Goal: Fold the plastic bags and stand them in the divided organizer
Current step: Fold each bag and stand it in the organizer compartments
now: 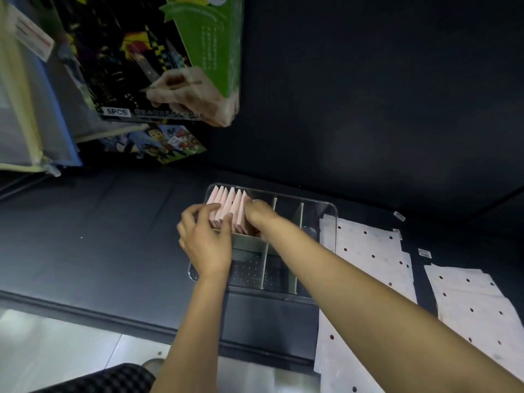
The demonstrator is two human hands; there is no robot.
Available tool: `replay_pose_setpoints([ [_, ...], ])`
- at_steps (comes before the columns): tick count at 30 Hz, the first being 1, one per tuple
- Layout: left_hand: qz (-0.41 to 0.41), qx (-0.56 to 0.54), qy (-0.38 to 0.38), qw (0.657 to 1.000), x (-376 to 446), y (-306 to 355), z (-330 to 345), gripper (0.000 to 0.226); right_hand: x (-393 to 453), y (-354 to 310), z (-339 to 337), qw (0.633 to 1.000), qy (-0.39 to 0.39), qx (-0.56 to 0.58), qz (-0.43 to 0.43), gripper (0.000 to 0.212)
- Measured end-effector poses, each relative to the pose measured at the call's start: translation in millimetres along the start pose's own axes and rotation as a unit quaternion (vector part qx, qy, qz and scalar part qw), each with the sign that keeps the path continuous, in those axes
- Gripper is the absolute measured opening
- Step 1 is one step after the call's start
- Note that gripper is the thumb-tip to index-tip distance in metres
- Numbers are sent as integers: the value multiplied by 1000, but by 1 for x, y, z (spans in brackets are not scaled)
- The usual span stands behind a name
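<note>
- The step in hand looks like the standing-up stage: both hands are at the far-left compartment of the clear divided organizer (333, 222), which sits just above the middle of the frame on the dark table (99, 236).
- The left hand (205, 242) rests on the near-left side of the row of folded pink bags (226, 205), fingers curled against the packets and closed loosely on their edge.
- The right hand (259, 215) presses in from the right side of the same row, fingers bent down among the packets; whether it actually pinches one or only pushes against it I cannot tell, as the fingertips are hidden.
- Between them the two hands squeeze the row together, so it reads as tidying or seating a packet just added.
- Count: about six pink triangular folds stand upright in that compartment; the tips overlap, so the number is approximate.
- The organizer shows three upright dividers running front to back and one cross divider near the hands; the compartments to the right and toward the lower edge hold nothing visible.
- Two flat white dotted bags (374, 251) lie unfolded at the right of the frame, one beside the organizer and the other (476, 302) further right.
- Next move, as a judgement: let go of the row without tipping it, then take up the nearer flat bag and fold it down to a triangle of matching size.
- Printed cartons (141, 66) stand at the upper left, away from the work.
</note>
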State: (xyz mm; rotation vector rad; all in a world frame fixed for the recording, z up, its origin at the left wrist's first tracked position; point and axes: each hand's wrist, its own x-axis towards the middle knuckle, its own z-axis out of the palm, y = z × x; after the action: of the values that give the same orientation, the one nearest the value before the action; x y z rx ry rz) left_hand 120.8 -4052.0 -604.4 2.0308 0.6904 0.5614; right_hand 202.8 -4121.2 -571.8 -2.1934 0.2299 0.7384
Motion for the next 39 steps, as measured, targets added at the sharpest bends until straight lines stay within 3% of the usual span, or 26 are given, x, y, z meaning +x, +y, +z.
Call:
replay_pose_setpoints([
  [4, -33, -70, -20, 997, 1, -4, -1, 25, 4, 1, 7, 981, -47, 185, 32, 42],
  [8, -18, -43, -39, 998, 1, -4, -1, 34, 6, 8, 10, 986, -67, 150, -12, 52],
  [11, -3, 4, -37, 999, -2, -2, 0, 37, -6, 12, 0, 993, -62, 95, -44, 44],
  [15, 27, 77, -30, 996, -13, 10, 1, 46, -49, 44, -37, 988, -29, 31, -150, 30],
  [19, 186, 50, -23, 981, -51, 37, 7, 35, -101, 130, -89, 979, 8, 24, -204, 24],
  [22, 316, 1, -162, 935, -104, 58, 19, 15, -136, 214, -116, 984, 65, -26, -165, 21],
  [25, 384, 43, -362, 848, -164, 58, 34, 16, -167, 296, -127, 979, 64, -147, -128, 37],
  [28, 393, 155, -536, 731, -214, 30, 41, 56, -192, 362, -126, 941, 8, -303, -151, 74],
  [30, 410, 242, -579, 662, -232, 5, 38, 88, -202, 391, -124, 906, 3, -377, -190, 88],
  [31, 423, 270, -578, 643, -236, -5, 35, 97, -205, 401, -123, 893, 10, -401, -205, 92],
  [33, 446, 303, -558, 631, -240, -18, 29, 100, -210, 412, -121, 871, 19, -440, -219, 91],
  [36, 459, 288, -539, 645, -239, -24, 23, 79, -213, 421, -120, 851, 26, -468, -236, 81],
  [39, 422, 225, -557, 679, -238, -19, 20, 48, -215, 418, -130, 877, 4, -405, -259, 60],
])
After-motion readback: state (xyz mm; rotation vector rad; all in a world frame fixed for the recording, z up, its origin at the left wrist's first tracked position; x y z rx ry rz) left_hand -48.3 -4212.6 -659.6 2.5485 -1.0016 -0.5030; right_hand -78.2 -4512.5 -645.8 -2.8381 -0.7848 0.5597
